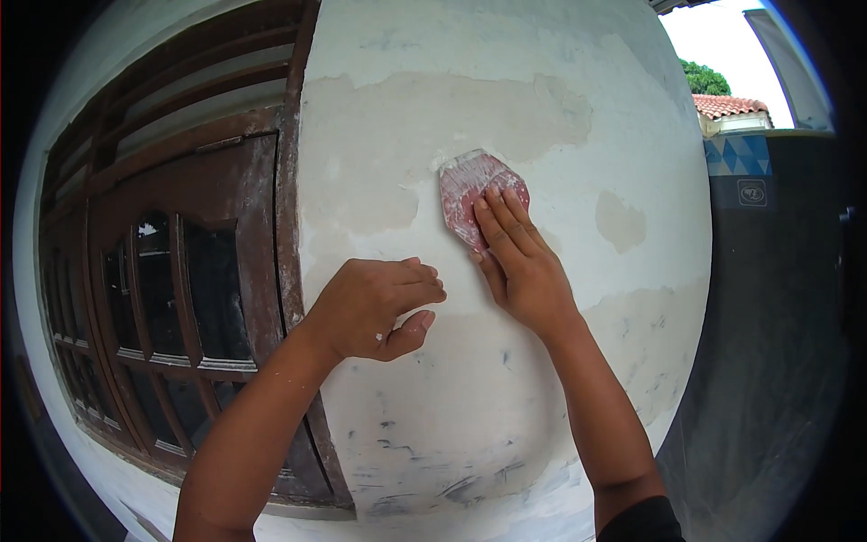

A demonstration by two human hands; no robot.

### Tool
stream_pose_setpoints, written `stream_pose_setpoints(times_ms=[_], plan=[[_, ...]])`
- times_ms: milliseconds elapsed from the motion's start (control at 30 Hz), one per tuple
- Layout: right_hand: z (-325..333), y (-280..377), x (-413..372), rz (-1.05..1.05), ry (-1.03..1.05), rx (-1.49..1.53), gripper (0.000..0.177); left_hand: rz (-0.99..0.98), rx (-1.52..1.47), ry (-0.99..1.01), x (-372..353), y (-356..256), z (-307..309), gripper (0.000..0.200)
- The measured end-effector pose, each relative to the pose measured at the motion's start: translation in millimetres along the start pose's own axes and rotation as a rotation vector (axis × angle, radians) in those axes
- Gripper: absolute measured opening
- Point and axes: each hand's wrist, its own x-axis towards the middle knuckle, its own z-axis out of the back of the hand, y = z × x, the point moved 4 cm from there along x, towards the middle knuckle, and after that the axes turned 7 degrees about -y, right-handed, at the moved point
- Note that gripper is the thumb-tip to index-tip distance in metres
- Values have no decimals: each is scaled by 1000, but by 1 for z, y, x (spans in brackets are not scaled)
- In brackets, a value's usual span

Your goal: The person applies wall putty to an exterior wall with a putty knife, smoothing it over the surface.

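Your 1 reddish pad point(462, 200) lies flat on the wall point(492, 339), in its upper middle part, under your right hand point(524, 266). Its outline has several straight sides and blunt corners, and whitish smears cover much of its face, most thickly toward the top. Your fingers hide the lower right portion, so the full shape cannot be told, and its underside is also out of sight.

Your right hand is extended and flat, its fingers stretched over the pad and its thumb near the lower edge; it presses rather than wraps around it. Your left hand point(384, 307) is loosely bent, with the thumb apart from the fingers, and no object is seen in it. It is below and left of the pad, with 1 pale speck near the thumb. Whether it touches the wall, you cannot tell from this angle.

Around the pad, the wall is whitish with beige patches; their edges merge, so a sure count is difficult, but 1 separate patch point(620, 221) stands on the right. Dark marks are scattered lower down.

To the left is brown wooden framing point(291, 181) with dark glass, partly covered by your left forearm. At the upper right, 1 tiled roof point(730, 107) and 1 green treetop point(704, 78) are only partly visible.
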Motion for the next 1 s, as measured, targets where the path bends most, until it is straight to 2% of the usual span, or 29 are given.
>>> stream_pose_setpoints(times_ms=[167,300,500,667,733,900,1000], plan=[[-1,1,-12,-20,77,11,53,-2,-22,-17,0,1,-1,17],[14,5,-37,-12,37,9,55,-5,-10,-25,0,1,0,17],[1,-7,6,-31,6,20,53,13,12,1,0,-1,-1,16],[5,-9,-24,-73,42,-6,52,-32,5,-39,0,0,-1,17],[11,-9,-32,-66,-19,10,52,4,-13,-12,-1,0,-1,17],[4,-14,7,-26,-55,10,54,-3,20,0,1,-1,-1,16],[-5,-20,1,-67,-22,7,53,-5,15,-8,0,0,-2,16]])
